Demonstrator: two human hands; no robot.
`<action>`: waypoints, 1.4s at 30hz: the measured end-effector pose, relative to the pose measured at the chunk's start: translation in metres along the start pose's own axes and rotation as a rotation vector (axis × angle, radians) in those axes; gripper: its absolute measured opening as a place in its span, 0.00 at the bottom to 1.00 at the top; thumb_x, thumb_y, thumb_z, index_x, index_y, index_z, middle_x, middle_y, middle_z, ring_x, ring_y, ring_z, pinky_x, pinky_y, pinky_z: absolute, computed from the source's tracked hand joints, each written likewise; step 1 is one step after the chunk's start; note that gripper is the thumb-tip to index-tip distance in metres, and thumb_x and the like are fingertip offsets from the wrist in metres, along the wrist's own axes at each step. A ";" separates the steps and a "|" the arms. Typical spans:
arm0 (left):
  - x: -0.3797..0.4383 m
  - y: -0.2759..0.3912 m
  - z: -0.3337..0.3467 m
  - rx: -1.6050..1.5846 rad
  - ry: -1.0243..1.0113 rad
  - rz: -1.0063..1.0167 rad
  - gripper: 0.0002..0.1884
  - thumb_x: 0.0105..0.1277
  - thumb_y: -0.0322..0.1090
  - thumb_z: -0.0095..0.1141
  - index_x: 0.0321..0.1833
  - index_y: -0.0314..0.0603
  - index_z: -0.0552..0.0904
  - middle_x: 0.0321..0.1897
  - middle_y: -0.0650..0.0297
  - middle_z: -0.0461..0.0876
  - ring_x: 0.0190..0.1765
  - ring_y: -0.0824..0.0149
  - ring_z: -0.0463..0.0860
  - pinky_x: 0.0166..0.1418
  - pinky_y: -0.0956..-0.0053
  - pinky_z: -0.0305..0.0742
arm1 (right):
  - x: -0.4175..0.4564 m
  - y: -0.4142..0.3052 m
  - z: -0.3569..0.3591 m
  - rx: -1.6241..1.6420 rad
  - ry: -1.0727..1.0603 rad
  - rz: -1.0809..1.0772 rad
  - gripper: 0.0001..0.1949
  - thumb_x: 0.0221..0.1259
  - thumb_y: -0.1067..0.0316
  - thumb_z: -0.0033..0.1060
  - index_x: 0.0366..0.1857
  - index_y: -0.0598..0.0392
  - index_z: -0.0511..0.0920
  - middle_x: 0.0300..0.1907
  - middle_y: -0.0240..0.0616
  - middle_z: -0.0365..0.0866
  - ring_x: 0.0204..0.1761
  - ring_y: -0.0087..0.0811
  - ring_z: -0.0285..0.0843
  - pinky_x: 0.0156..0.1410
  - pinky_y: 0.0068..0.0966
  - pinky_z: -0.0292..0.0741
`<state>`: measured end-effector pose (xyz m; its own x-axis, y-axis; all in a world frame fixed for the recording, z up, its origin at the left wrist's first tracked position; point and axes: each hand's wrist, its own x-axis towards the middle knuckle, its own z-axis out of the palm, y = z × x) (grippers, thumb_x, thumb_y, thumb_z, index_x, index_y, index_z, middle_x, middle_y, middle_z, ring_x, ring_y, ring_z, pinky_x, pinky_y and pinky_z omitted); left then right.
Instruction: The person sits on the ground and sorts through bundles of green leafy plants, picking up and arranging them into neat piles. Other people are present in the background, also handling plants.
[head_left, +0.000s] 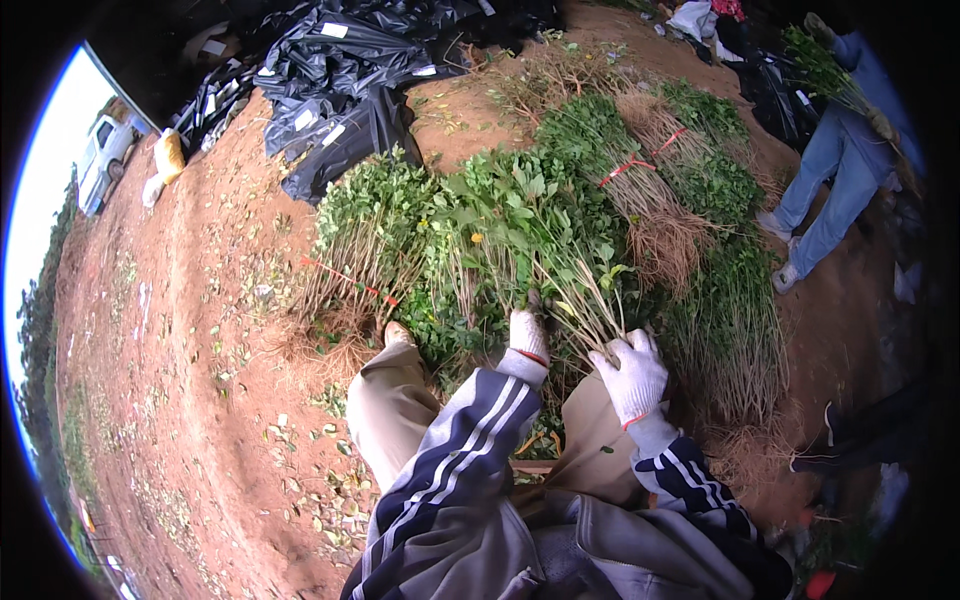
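Note:
My right hand (634, 373), in a white knit glove, is closed around the lower stems of a small bunch of leafy seedlings (581, 281). The stems fan up and away from it, leaves at the far end. Just left of that bunch is my left hand (529, 330), also gloved, with darkened fingertips among the foliage. Leaves and its own back hide what its fingers do. Before me lies a heap of seedlings (480, 255). To the left, a bundle of seedlings (360, 247) has red tie tape (349, 281) around its stems and bare roots at the near end.
Tied seedling bundles (637, 187) lie crosswise beyond the heap. More seedlings (735, 337) are on the right. Black plastic bags (345, 75) with white labels stand at the far left. A person in jeans (832, 180) holds greenery at the right. A white vehicle (109, 154) is farther off.

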<state>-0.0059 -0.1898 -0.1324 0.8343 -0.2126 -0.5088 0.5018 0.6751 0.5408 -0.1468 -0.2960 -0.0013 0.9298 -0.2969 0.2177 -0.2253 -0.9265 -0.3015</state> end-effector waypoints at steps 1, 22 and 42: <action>0.022 0.001 -0.022 -0.248 0.062 0.004 0.15 0.73 0.49 0.47 0.40 0.45 0.74 0.26 0.65 0.74 0.26 0.68 0.73 0.31 0.73 0.74 | 0.000 -0.019 0.004 0.008 0.018 -0.055 0.14 0.50 0.50 0.68 0.31 0.48 0.82 0.38 0.37 0.75 0.40 0.43 0.79 0.40 0.39 0.76; -0.065 0.029 0.030 0.394 -0.337 0.491 0.23 0.61 0.25 0.61 0.59 0.36 0.70 0.49 0.59 0.79 0.48 0.67 0.79 0.52 0.74 0.76 | -0.057 0.027 0.007 0.704 0.135 0.135 0.20 0.60 0.74 0.59 0.58 0.56 0.72 0.45 0.41 0.76 0.47 0.36 0.77 0.54 0.30 0.74; -0.087 0.021 -0.002 0.511 -0.359 0.185 0.29 0.64 0.21 0.44 0.71 0.31 0.58 0.65 0.51 0.68 0.64 0.61 0.71 0.67 0.72 0.66 | -0.026 0.067 0.013 1.047 -0.212 0.353 0.14 0.50 0.81 0.68 0.41 0.58 0.77 0.47 0.33 0.73 0.45 0.21 0.73 0.47 0.18 0.77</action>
<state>-0.0684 -0.1554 -0.0777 0.8973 -0.4076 -0.1692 0.3141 0.3205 0.8936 -0.1825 -0.3469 -0.0395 0.9154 -0.3664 -0.1667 -0.2235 -0.1182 -0.9675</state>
